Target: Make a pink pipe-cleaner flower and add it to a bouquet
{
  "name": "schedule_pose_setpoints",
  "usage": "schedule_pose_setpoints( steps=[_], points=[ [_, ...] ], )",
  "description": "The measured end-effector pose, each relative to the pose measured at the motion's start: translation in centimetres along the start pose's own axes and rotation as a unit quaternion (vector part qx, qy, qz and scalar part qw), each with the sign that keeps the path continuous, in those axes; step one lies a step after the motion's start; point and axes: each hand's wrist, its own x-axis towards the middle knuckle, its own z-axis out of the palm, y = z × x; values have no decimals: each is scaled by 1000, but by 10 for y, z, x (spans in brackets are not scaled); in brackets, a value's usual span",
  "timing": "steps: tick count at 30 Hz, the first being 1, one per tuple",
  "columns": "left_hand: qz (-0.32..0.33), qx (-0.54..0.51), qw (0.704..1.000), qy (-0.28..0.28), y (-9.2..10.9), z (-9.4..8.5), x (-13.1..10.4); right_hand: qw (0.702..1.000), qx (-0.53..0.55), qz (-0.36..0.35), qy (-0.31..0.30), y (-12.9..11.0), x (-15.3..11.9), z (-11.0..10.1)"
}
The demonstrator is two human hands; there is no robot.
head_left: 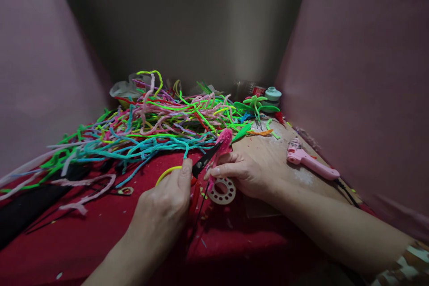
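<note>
Midway, by appearances, 1 pink fuzzy piece (225, 137) meets the dark blades of scissors (203, 161) gripped in the left hand (164, 199), while the right hand (248, 174) pinches its lower end. Its rounded tip is formed; trimming looks unfinished, though how much remains cannot be told. Bright pink and fluffy, the piece stands roughly upright above a holed disc (230, 194), between a heap of colored stems (161, 120) and a pink glue gun (311, 161).

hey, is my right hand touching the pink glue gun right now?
Apart. The head view shows a bare stretch of the tan board between your right hand and the pink glue gun.
</note>
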Motion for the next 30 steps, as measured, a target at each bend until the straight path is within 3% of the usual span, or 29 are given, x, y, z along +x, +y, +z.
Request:
schedule_pose_setpoints(
  steps=[7, 16, 30],
  points=[
    [-25, 33, 999, -6, 3, -3, 2, 999, 34, 5, 8, 7, 3, -3],
    [-51, 61, 996, -36, 10, -8, 7, 1000, -1, -8, 18, 2, -1, 1],
    [-57, 38, 995, -70, 9, -9, 7, 1000, -16, 21, 13, 5, 0, 0]
  ],
)
